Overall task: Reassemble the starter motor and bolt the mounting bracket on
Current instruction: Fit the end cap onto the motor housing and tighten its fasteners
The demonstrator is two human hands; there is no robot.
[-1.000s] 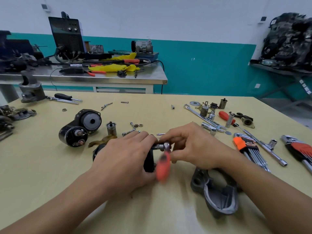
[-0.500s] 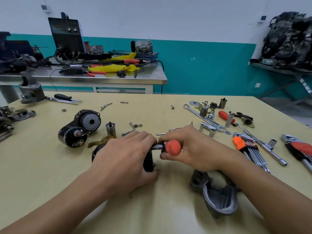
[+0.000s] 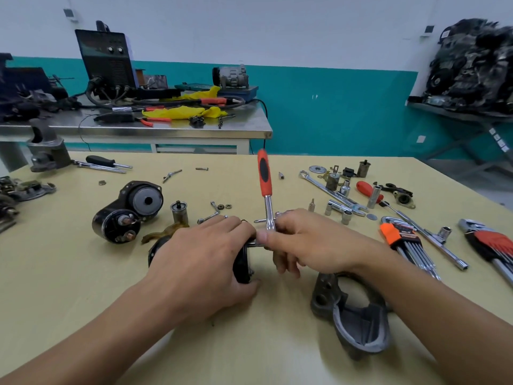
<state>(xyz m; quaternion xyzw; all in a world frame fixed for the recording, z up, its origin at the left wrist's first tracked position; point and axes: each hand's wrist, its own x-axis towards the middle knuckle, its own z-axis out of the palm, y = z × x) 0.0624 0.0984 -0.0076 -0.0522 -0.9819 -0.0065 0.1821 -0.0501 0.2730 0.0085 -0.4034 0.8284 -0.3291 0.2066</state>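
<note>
Ratchet (image 3: 266, 190) upright, long axis vertical.

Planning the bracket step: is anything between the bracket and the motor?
No loose part lies on the table between the bracket and the motor. Only the right hand, holding the ratchet at the motor's end, hangs over that gap; the left hand grips the motor.

Welder (image 3: 107, 55) on the steel bench (image 3: 166, 129)
</note>
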